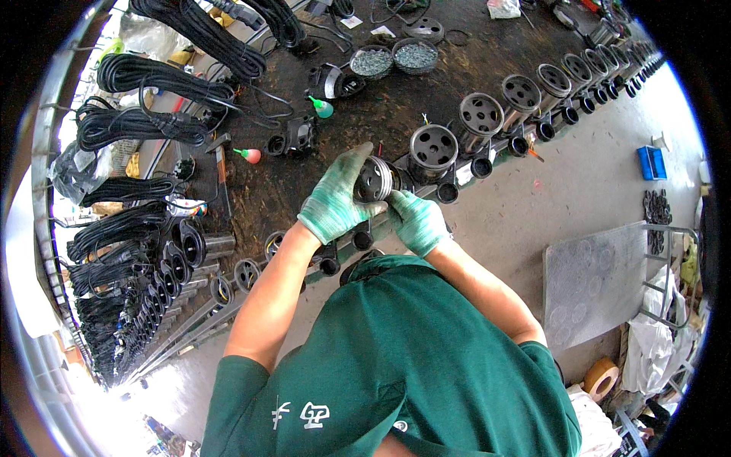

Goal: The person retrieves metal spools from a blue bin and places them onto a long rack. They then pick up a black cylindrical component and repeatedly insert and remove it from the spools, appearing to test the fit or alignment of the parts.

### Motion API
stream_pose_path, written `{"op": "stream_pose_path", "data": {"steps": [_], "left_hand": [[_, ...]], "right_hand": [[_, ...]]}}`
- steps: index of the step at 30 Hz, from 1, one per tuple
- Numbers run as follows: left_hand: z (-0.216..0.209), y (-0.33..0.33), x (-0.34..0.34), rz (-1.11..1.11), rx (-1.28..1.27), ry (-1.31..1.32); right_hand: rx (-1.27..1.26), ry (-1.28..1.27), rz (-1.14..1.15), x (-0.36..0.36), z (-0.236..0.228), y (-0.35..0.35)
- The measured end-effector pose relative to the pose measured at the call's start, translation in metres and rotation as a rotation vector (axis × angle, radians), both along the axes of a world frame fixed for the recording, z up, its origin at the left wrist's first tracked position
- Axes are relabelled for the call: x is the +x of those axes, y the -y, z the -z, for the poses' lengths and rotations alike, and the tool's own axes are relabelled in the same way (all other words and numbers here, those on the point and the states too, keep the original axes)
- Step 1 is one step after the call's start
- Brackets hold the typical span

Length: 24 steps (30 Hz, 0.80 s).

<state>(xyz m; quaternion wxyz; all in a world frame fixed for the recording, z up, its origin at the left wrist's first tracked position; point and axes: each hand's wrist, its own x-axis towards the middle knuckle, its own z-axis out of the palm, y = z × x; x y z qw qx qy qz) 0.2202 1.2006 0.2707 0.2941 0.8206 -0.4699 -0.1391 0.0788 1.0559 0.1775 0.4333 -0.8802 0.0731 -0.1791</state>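
Note:
My left hand [340,196], in a pale green knit glove, wraps round a black round part with silver ridged rings [375,180]. Its fingers lie on the far side and its thumb on the near side. My right hand [419,222], gloved alike, has its fingertips closed together against the right rim of that part; what lies under them is hidden. Just right of the part stands a metal cylinder with a black holed top [433,151], a small black pipe end [447,193] beside it.
Similar cylinders [481,114] line the bench edge to the far right. Two dishes of small metal pieces [371,62], a green-tinted bottle [320,107], a red-tinted bottle [249,155] and a hammer [221,177] lie on the dark bench [266,199]. Coiled black cables [164,82] fill the left.

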Motion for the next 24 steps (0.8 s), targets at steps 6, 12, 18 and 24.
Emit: {"op": "stream_pose_path", "data": {"steps": [6, 12, 18, 24], "left_hand": [[-0.012, 0.007, -0.005, 0.116, 0.103, 0.156], [0.005, 0.006, -0.002, 0.175, 0.082, 0.216], [0.012, 0.004, -0.004, 0.068, 0.164, 0.178], [0.022, -0.002, -0.007, 0.057, -0.041, 0.187]], "right_hand": [[0.443, -0.082, -0.009, 0.001, 0.025, -0.004], [0.894, -0.166, 0.029, -0.006, 0.008, -0.004], [0.268, 0.031, 0.143, 0.003, -0.004, 0.035], [-0.110, -0.262, -0.065, 0.037, -0.037, 0.040]]}}
